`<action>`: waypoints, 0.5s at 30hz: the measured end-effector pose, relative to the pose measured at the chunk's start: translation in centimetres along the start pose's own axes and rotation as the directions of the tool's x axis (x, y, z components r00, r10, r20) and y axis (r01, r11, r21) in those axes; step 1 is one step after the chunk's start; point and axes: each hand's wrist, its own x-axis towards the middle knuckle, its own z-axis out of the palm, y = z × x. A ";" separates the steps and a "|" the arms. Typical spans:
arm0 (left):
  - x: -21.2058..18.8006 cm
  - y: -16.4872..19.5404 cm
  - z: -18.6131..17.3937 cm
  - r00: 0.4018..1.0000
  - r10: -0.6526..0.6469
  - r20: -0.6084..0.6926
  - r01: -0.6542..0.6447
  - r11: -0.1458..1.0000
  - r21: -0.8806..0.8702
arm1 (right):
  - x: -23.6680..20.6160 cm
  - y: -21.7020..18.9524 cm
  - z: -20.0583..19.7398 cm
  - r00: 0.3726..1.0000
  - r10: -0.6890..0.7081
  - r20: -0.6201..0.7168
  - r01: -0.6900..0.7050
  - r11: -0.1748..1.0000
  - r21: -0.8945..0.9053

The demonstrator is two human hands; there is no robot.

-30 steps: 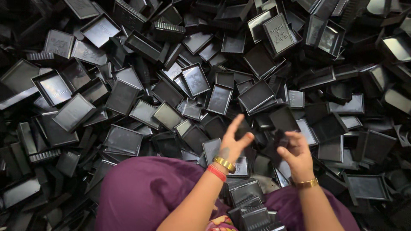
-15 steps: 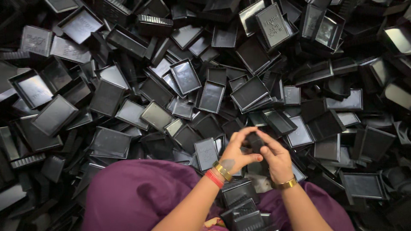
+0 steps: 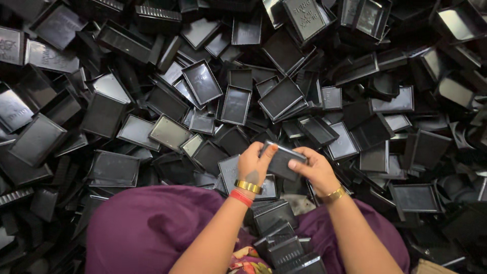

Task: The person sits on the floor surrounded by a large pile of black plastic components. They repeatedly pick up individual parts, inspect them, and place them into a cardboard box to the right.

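Note:
A small black rectangular plastic box is gripped between both my hands, just above my lap. My left hand, with a gold bangle and a red band at the wrist, clasps its left end with the thumb on top. Its right end is pinched by my right hand, which wears a gold wristwatch. Below the hands, a row of similar black boxes lies stacked between my knees. My legs are covered in purple cloth.
A deep heap of black plastic boxes and lids fills the whole floor around me, lying at all angles. Some flat lids look greyer. A tan object shows at the bottom right corner.
Both hands reached into the heap with fingers spread, then came together on one black box and drew it back toward my lap. The view shifted slightly.

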 end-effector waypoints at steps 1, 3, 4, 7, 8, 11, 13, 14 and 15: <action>-0.1 0.5 -0.2 1.000 0.015 -0.028 -0.016 1.000 -0.026 | 0.1 0.0 -0.4 1.000 0.007 0.025 -0.009 0.996 0.088; -0.3 2.0 -0.8 1.000 0.006 0.030 0.000 0.983 -0.181 | 0.5 -0.4 -1.3 0.998 0.017 0.064 -0.033 0.964 0.265; -0.4 3.0 -1.4 0.993 -0.006 0.116 0.041 0.951 -0.308 | 0.7 -0.6 -1.8 0.999 0.021 0.025 -0.027 0.948 0.318; -2.4 6.6 -3.4 0.779 0.293 0.555 -0.082 0.925 -0.372 | 0.9 -1.1 -3.3 0.992 0.014 -0.122 0.036 0.914 0.405; -4.0 7.8 -4.1 0.638 0.338 0.692 -0.257 0.941 -0.222 | 0.9 -1.1 -3.7 0.983 0.002 -0.183 0.073 0.914 0.400; -8.9 11.7 -4.4 0.318 0.214 0.924 -0.638 0.769 0.042 | 0.6 -0.5 -4.1 0.951 -0.048 -0.306 0.149 0.937 0.316; -11.9 13.5 -3.5 0.321 -0.082 0.943 -0.767 0.561 0.310 | 0.4 0.1 -3.8 0.923 -0.093 -0.374 0.161 0.975 0.153; -12.4 13.9 -3.2 0.282 -0.090 0.955 -0.781 0.557 0.283 | 0.4 0.4 -3.4 0.903 -0.122 -0.411 0.147 0.989 0.029; -12.9 14.1 -3.0 0.243 -0.100 0.965 -0.791 0.555 0.257 | 0.2 0.7 -2.9 0.883 -0.153 -0.443 0.124 0.988 -0.093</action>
